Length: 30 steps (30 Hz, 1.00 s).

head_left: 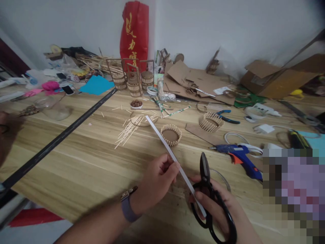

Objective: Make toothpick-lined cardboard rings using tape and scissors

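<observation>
And the left hand [159, 176], lower centre, has thumb and fingers pinching a white strip [186, 183] that slants from mid-frame toward lower right! Over at lower right, the right hand [220, 198] is curled around black scissors [205, 173], blades together, pointing up, the strip's lower end at its thumb. Mid-frame, a round stick-walled basket [179, 137] sits on the surface [88, 166], loose sticks [132, 128] to its left.

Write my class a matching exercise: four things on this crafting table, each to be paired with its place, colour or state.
1. Scissors
2. White strip
3. Glue gun
4. Red bag

A. Standing at the back
B. Held in the right hand, black-handled
C. Blue and orange
D. Pinched by the left hand

Pairs: 1-B, 2-D, 3-C, 4-A
</observation>
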### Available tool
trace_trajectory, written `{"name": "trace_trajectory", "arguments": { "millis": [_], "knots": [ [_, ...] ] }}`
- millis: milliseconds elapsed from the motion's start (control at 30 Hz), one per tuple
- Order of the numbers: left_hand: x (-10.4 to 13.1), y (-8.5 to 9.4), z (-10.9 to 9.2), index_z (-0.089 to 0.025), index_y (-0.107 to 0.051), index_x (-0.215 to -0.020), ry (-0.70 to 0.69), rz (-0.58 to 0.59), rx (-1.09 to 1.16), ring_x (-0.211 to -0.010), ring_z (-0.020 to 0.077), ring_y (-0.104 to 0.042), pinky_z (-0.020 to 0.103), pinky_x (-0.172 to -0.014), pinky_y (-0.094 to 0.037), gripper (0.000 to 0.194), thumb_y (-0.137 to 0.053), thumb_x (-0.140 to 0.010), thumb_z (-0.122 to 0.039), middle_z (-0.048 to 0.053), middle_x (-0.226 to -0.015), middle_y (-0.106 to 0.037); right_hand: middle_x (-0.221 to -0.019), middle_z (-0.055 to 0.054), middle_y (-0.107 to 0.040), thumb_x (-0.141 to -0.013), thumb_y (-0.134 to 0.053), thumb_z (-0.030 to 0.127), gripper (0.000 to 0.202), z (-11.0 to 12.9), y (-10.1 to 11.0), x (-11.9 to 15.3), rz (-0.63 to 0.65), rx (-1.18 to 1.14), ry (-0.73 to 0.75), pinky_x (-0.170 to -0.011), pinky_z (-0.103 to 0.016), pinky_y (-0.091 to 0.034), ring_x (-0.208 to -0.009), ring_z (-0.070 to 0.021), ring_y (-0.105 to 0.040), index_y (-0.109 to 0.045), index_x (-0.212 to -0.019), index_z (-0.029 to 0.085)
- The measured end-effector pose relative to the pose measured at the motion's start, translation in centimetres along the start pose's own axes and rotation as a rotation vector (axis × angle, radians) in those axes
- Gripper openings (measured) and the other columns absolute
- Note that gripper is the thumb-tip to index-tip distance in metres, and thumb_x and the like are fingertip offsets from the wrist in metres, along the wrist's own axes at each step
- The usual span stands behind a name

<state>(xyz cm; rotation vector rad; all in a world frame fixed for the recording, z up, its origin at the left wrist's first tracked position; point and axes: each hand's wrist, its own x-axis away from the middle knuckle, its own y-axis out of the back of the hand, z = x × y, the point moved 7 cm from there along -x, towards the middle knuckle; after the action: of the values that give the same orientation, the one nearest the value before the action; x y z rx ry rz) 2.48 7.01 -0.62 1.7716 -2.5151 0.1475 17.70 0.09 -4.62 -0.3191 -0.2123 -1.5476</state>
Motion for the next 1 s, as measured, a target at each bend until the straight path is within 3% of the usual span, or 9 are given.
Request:
{"name": "trace_trajectory", "arguments": {
  "millis": [167, 433, 633, 700, 800, 867, 1000],
  "knots": [
    [0.0, -0.2, -0.1, -0.018, -0.048, -0.072, 0.024, 0.013, 0.041, -0.053, 0.0078, -0.042, 0.020, -0.050, -0.033, 0.029, -0.054, -0.089, -0.040, -0.005, -0.058, -0.048, -0.057, 0.004, -0.059, -0.073, -0.078, 0.050, 0.045, 0.0, -0.5, 0.1, 0.023, -0.090, -0.023, -0.042, -0.022, -0.043, -0.043, -0.0109, -0.054, -0.060, -0.101, 0.020],
    [0.5, -2.5, 0.8, -0.013, -0.061, -0.105, 0.107, 0.271, 0.242, -0.059, 0.0082, -0.048, 0.021, -0.054, -0.038, 0.033, -0.057, -0.088, -0.041, 0.002, -0.076, -0.060, -0.062, 0.002, -0.062, -0.075, -0.078, 0.045, 0.042, -0.2, -0.1, -0.2, 0.013, -0.193, 0.021, -0.040, -0.020, -0.040, -0.045, -0.0106, -0.054, -0.060, -0.103, 0.020],
    [0.8, -3.2, 0.5, -0.016, -0.059, -0.110, 0.089, 0.362, 0.391, -0.067, 0.0098, -0.052, 0.021, -0.059, -0.041, 0.041, -0.072, -0.077, -0.036, 0.003, -0.085, -0.062, -0.060, 0.004, -0.060, -0.072, -0.081, 0.040, 0.043, -0.5, 0.5, -0.3, -0.006, -0.213, 0.039, -0.039, -0.020, -0.040, -0.045, -0.0104, -0.053, -0.060, -0.104, 0.020],
    [0.8, -3.1, 0.4, -0.017, -0.061, -0.107, 0.082, 0.381, 0.462, -0.064, 0.0093, -0.052, 0.022, -0.060, -0.041, 0.038, -0.074, -0.076, -0.035, 0.001, -0.081, -0.061, -0.061, 0.004, -0.059, -0.071, -0.081, 0.040, 0.045, -0.3, 0.5, -0.4, 0.014, -0.217, 0.029, -0.039, -0.019, -0.039, -0.044, -0.0096, -0.052, -0.060, -0.105, 0.020],
    [0.9, -2.9, -0.1, -0.016, -0.066, -0.084, 0.082, 0.437, 0.491, -0.061, 0.0103, -0.052, 0.024, -0.061, -0.042, 0.022, -0.073, -0.078, -0.036, 0.001, -0.071, -0.059, -0.060, 0.004, -0.058, -0.067, -0.083, 0.043, 0.050, 0.3, 0.4, -0.5, 0.048, -0.248, 0.000, -0.036, -0.017, -0.035, -0.041, -0.0066, -0.045, -0.061, -0.104, 0.019],
    [1.2, -3.0, -0.7, -0.015, -0.065, -0.070, 0.095, 0.536, 0.469, -0.064, 0.0124, -0.054, 0.026, -0.064, -0.043, 0.027, -0.071, -0.079, -0.040, 0.004, -0.071, -0.061, -0.057, 0.006, -0.054, -0.064, -0.085, 0.044, 0.052, 0.8, 0.5, -0.5, 0.046, -0.260, -0.024, -0.033, -0.016, -0.031, -0.040, -0.0061, -0.042, -0.062, -0.103, 0.019],
    [3.1, -4.5, -0.9, -0.016, -0.065, -0.065, 0.264, 0.876, 0.301, -0.062, 0.0136, -0.055, 0.029, -0.065, -0.046, 0.044, -0.068, -0.077, -0.058, 0.004, -0.071, -0.062, -0.056, 0.007, -0.053, -0.063, -0.086, 0.042, 0.050, 1.3, 0.3, -0.4, 0.058, -0.275, -0.063, -0.034, -0.016, -0.030, -0.039, -0.0053, -0.041, -0.062, -0.100, 0.019]
  ]
}}
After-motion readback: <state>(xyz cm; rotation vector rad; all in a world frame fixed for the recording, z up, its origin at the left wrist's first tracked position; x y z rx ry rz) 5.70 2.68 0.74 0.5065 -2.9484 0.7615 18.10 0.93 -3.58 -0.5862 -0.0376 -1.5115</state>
